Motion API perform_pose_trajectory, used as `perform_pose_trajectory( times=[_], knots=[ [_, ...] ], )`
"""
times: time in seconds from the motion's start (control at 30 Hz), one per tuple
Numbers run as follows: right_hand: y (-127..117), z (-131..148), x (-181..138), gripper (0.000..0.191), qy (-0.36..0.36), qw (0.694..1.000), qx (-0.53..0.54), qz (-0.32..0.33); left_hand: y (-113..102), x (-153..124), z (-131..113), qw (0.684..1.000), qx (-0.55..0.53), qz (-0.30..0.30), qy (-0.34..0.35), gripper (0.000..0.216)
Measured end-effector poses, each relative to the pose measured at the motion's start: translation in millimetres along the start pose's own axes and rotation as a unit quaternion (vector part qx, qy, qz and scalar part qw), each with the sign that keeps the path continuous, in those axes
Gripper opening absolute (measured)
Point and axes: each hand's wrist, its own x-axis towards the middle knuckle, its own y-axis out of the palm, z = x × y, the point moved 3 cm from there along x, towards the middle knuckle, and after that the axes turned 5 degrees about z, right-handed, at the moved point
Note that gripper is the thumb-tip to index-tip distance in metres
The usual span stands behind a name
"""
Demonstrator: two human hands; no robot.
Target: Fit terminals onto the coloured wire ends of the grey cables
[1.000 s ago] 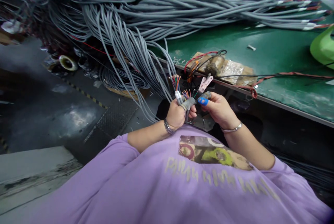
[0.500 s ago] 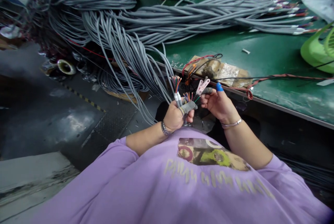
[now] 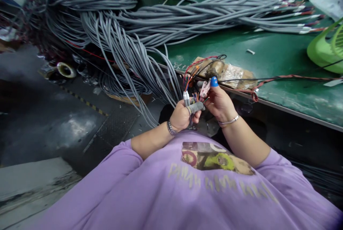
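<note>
My left hand [image 3: 182,115] is closed around a few grey cables [image 3: 187,102]. White sleeves and fanned-out coloured wire ends [image 3: 187,79] stick up above the fist. Another bunch of thin coloured wires [image 3: 196,96] pokes out beside the grey-wrapped finger. My right hand [image 3: 220,102] is close on the right, its fingers bent around a small pink clip-like piece with holes [image 3: 205,89]. A blue cover sits on the right thumb, which touches or nearly touches that piece. The lower fingers of this hand are partly hidden near the wire tips.
Long grey cables [image 3: 187,19] lie across the green table [image 3: 281,58], many hanging over its edge at left. A taped cardboard piece with wires [image 3: 233,73] lies at the edge. A green plastic basket [image 3: 321,53] stands at right; cable coils [image 3: 123,85] lie below.
My right hand has moved left towards the left hand, and its thumb has come in against the pink piece. The left hand keeps its hold on the cables. The view has shifted slightly.
</note>
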Motion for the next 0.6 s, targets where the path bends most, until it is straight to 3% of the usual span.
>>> perform_pose_trajectory(
  times=[0.27, 0.6],
  knots=[
    [0.6, -1.8, 0.6, 0.063, -0.009, 1.000, -0.026, -0.007, 1.1, 0.0, 2.3, 1.000, -0.006, 0.005, -0.001, 0.044],
    [-4.0, -1.0, -5.0, 0.061, 0.064, 0.996, 0.042, 0.039, -1.0, -12.0, 3.2, 1.000, -0.003, -0.004, 0.003, 0.047]
  ],
)
